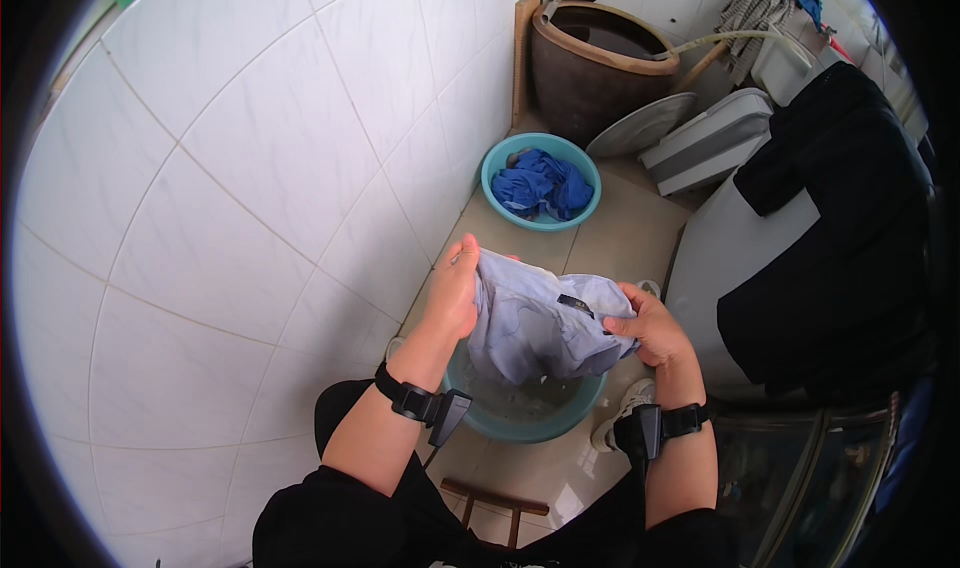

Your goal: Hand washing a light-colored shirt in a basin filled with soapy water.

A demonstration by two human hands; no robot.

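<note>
A wet, pale lavender-blue cloth garment (525, 328) with a small dark label is stretched between my hands. My left hand (452, 290) grips its upper left edge. My right hand (651, 324) pinches its right end, thumb on top. The garment hangs over a light blue plastic basin (525, 434) of cloudy water, hiding the far part of that basin. Both wrists wear black straps with small grey devices.
Farther off, another light blue basin (541, 225) holds bright blue cloth (540, 181). Behind it stands a brown ceramic vat (600, 72) with a hose. White tiled wall rises at left; black clothing (847, 268) drapes a white appliance at right. A wooden stool (495, 495) is near my legs.
</note>
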